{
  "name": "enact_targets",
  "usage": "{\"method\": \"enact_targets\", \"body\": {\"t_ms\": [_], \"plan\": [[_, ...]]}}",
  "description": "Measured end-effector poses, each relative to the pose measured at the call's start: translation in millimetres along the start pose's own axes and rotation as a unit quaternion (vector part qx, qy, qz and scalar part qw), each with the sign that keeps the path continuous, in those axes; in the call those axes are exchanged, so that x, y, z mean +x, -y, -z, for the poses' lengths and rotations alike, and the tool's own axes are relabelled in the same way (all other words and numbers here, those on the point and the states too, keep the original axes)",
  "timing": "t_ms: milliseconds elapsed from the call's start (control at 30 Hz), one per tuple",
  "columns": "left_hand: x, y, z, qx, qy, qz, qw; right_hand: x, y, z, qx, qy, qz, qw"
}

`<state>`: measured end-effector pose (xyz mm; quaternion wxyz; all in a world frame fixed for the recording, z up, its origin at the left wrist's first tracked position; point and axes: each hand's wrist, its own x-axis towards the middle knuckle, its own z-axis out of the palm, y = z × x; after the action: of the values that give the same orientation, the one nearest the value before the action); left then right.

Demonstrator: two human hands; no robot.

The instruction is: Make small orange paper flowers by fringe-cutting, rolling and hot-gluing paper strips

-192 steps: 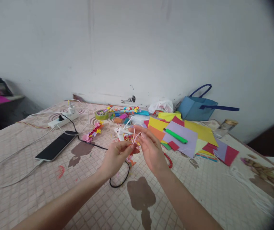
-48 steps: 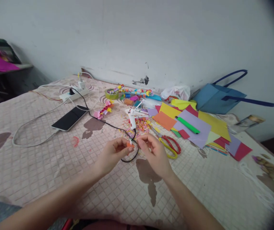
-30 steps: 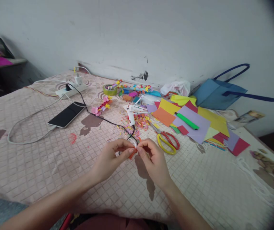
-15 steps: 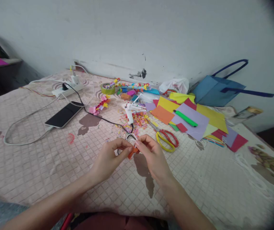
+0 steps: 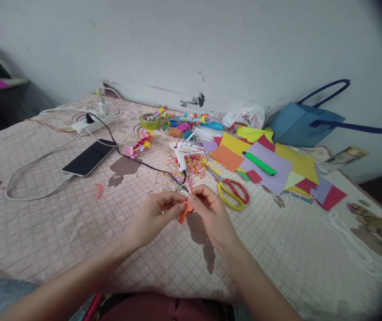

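Note:
Close together over the patterned cloth, my left hand (image 5: 154, 216) and my right hand (image 5: 212, 214) both have thumb and fingers pinched. Between them hangs a small orange paper piece (image 5: 183, 216) with a fringed lower end. A white string (image 5: 183, 187) loops up from it. My left fingertips grip the orange piece near its top; my right fingertips close on the string beside it. Exactly how the string meets the paper is hidden by my fingers. Just beyond my hands lies a white glue gun (image 5: 179, 157), and scissors (image 5: 232, 191) with red and yellow handles rest to the right.
Coloured paper sheets (image 5: 264, 160) with a green marker (image 5: 260, 163) lie at right, near a blue bag (image 5: 306, 125). A phone (image 5: 89, 158) and a power strip (image 5: 93, 123) are at left. A black cord (image 5: 144, 166) crosses behind my hands. White string (image 5: 354, 245) lies far right.
The orange fringed piece now hangs a little lower and shows more of its fringe. The string loop has shrunk and shifted slightly between my fingers. Both hands stay nearly in place.

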<state>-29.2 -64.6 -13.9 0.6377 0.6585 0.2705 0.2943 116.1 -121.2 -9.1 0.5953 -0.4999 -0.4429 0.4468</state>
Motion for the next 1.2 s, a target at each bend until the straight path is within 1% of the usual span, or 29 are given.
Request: {"method": "enact_targets", "body": {"t_ms": [267, 433, 567, 633, 733, 900, 1000, 1200], "plan": [[1.5, -5.6, -0.8, -0.078, 0.013, 0.045, 0.996, -1.8, -3.8, -0.1, 0.019, 0.001, 0.009, 1.0], [1.9, -4.2, 0.9, -0.1, 0.027, 0.047, 0.994, -1.4, -4.4, 0.3, 0.039, 0.006, 0.025, 0.999], [2.2, -4.0, 1.5, -0.115, 0.03, 0.054, 0.991, -1.5, -4.7, 1.8, 0.024, 0.001, 0.042, 0.999], [2.0, -5.4, 1.7, -0.11, 0.046, 0.058, 0.991, -1.8, -5.0, 2.4, 0.02, 0.007, 0.044, 0.999], [1.6, -7.9, 1.8, -0.102, 0.061, 0.054, 0.991, -2.5, -5.9, 2.4, 0.05, 0.035, 0.027, 0.998], [0.9, -7.9, 2.1, -0.092, 0.048, 0.056, 0.993, -3.3, -6.7, 2.3, 0.072, 0.042, 0.014, 0.996], [0.5, -8.4, 1.7, -0.072, 0.044, 0.052, 0.995, -3.1, -5.2, 2.8, 0.062, 0.041, 0.014, 0.997], [-0.5, -12.9, -1.4, -0.009, 0.013, 0.048, 0.999, -2.7, -1.0, 2.5, 0.031, 0.035, 0.01, 0.999]]}}
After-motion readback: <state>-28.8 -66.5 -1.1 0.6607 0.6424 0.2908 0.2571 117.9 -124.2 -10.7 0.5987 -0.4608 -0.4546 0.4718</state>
